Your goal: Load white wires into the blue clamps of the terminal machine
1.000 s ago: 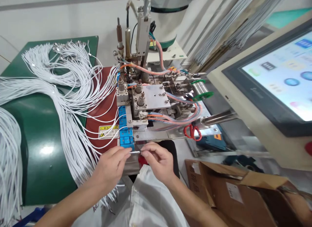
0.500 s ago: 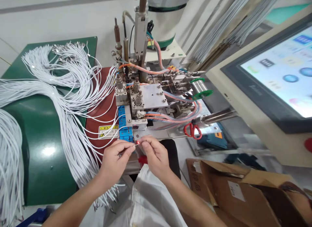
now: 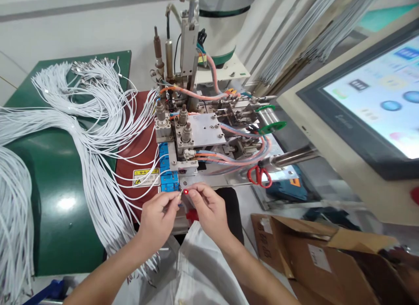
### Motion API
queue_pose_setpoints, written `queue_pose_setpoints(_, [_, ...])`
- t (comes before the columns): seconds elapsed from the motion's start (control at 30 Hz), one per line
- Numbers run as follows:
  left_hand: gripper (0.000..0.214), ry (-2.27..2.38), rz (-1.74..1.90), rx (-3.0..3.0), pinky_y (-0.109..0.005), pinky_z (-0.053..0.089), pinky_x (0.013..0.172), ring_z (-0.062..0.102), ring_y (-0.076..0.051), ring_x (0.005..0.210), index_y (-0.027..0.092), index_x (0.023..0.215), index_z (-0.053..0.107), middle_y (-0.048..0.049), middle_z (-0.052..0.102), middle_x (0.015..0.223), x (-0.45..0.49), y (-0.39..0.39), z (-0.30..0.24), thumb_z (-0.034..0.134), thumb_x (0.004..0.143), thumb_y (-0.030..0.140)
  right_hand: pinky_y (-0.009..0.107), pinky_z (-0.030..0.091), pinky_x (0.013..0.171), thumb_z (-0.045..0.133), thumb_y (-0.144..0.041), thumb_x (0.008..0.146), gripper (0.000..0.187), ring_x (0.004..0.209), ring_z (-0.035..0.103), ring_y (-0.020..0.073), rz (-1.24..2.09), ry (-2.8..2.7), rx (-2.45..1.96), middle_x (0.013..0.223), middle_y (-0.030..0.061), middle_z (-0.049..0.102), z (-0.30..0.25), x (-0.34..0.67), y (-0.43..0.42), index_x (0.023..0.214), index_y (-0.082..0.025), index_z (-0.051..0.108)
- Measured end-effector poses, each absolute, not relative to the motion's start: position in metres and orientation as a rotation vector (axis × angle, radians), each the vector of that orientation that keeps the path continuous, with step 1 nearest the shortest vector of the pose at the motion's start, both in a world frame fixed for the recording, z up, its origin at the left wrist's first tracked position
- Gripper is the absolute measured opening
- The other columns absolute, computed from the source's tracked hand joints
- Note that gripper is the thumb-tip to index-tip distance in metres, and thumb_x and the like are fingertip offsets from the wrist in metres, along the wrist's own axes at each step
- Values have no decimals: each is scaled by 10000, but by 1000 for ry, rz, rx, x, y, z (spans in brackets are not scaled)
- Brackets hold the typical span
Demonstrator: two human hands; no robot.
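Observation:
My left hand [image 3: 157,215] is closed in a pinch on the end of a white cable [image 3: 180,194], whose thin tip shows at the fingertips. Close beside it, my right hand [image 3: 209,209] is also pinched, thumb against forefinger. What sits between those fingers is too small to make out. A small red light [image 3: 186,192] glows between the two hands. Just beyond them is a blue slotted fixture [image 3: 168,176] with several white cables laid into it. A large bundle of white cables [image 3: 87,165] runs to the left of my left hand.
A metal machine [image 3: 203,130] with hoses and a wire spool [image 3: 270,119] stands ahead. Red-handled scissors [image 3: 259,176] lie at its right edge. A touchscreen [image 3: 376,91] juts in at right, above an open cardboard box [image 3: 314,257]. The green table [image 3: 65,230] is at left.
My left hand has drawn slightly back from the right, and the cable tip in its fingers now points more upward. My right hand has hardly moved.

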State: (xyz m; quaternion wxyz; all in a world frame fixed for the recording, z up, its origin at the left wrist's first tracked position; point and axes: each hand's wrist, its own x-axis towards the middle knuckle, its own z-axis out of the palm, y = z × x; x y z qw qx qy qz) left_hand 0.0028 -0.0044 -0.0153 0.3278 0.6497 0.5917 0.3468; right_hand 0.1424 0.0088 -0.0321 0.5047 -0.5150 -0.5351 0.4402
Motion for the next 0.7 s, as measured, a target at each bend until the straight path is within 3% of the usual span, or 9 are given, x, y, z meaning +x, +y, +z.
queue_pose_setpoints(0.23, [175,1482,877,1345,-206,487,574,578,-106,586,151,829,634,-12,622,678,3,-4,-14,498,834,260,255,459,617,565,-167,769,83,679,584,144,1084,-1340,-1189,719,31,628,-27,139,10,728,-181,636])
queue_pose_setpoints(0.7, [181,1546,979,1278,-223,491,642,596,-128,670,157,822,628,-22,644,743,5,-11,-20,511,826,295,249,450,592,539,-176,759,112,625,540,124,1065,-1110,-1296,651,3,564,-30,114,2,653,-174,576])
